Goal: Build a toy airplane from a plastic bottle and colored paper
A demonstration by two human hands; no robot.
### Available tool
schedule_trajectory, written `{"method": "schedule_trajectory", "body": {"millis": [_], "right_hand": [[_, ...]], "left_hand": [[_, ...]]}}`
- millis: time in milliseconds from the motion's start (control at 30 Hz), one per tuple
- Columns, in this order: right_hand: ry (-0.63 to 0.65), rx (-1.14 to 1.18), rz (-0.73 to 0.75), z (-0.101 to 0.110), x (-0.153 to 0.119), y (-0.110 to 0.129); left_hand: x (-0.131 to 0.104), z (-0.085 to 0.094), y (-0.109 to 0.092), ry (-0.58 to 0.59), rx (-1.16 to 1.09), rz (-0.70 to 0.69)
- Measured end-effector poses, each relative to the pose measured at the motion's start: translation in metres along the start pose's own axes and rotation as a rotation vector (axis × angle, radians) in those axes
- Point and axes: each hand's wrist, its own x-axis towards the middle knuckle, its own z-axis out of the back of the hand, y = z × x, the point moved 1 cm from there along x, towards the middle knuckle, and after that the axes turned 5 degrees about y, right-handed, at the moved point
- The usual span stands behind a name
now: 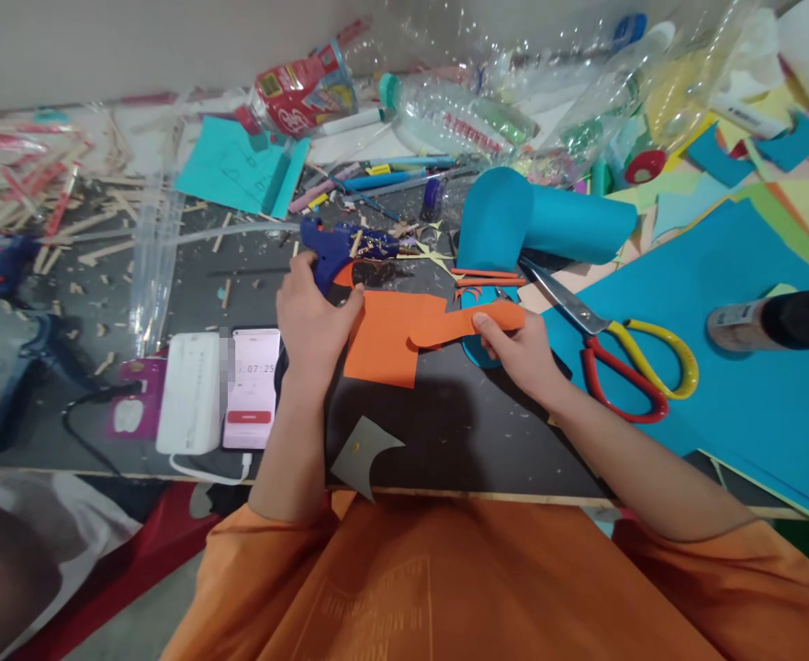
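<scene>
My left hand (314, 308) is wrapped round the handle of a blue hot glue gun (339, 246), its nozzle pointing right. The left thumb reaches the upper left corner of a roughly square piece of orange paper (385, 344) lying on the dark tabletop. Between thumb and fingers, my right hand (514, 347) pinches a curved orange paper strip (452, 323). The strip's rounded left end overlaps the right side of the square piece. Beyond my right hand stands a blue paper tube shape (497, 216), and thin orange paper rolls (487, 277) lie just above the strip.
Scissors (587, 317) with red and yellow handles lie right, on large blue paper sheets (755, 275) with a small bottle (776, 321). A phone (251, 386) and white power bank (189, 395) are left. Plastic bottles (445, 115) and wooden sticks (94, 211) crowd the back. A grey paper scrap (363, 450) lies near the edge.
</scene>
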Motion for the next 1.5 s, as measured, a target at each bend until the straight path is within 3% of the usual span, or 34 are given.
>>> {"method": "schedule_trajectory", "body": {"millis": [233,367,433,533,633,700,867,1033,1133,1300,1500], "right_hand": [[-0.013,0.056,0.001,-0.001,0.000,-0.002],[-0.018,0.132,-0.012,-0.001,0.001,0.001],[-0.031,0.171,-0.011,-0.001,0.001,0.005],[-0.053,0.207,0.010,-0.002,0.000,0.010],[-0.038,0.229,0.012,-0.004,-0.002,0.011],[-0.010,0.238,-0.002,-0.005,-0.003,0.011],[-0.005,0.263,-0.006,-0.004,0.000,0.007],[-0.203,0.283,0.005,0.003,0.006,0.000],[-0.276,0.284,0.091,0.005,0.001,-0.001],[-0.159,0.048,0.207,0.002,-0.011,0.007],[-0.073,-0.125,0.190,-0.004,-0.010,0.015]], "left_hand": [[0.007,-0.009,0.015,-0.016,-0.068,-0.025],[-0.002,-0.002,-0.006,-0.017,-0.338,-0.093],[-0.012,-0.004,-0.025,0.091,-0.628,-0.048],[-0.031,-0.015,-0.055,0.451,-1.074,0.135],[-0.046,-0.027,-0.074,0.668,-1.259,0.263],[-0.051,-0.030,-0.080,0.710,-1.290,0.314],[-0.052,-0.028,-0.076,0.601,-1.285,0.318],[-0.052,-0.024,-0.071,0.469,-1.195,0.225],[-0.052,-0.022,-0.071,0.434,-1.146,0.177],[-0.053,-0.018,-0.072,0.405,-0.965,0.067],[-0.056,-0.019,-0.072,0.420,-0.845,-0.045]]}}
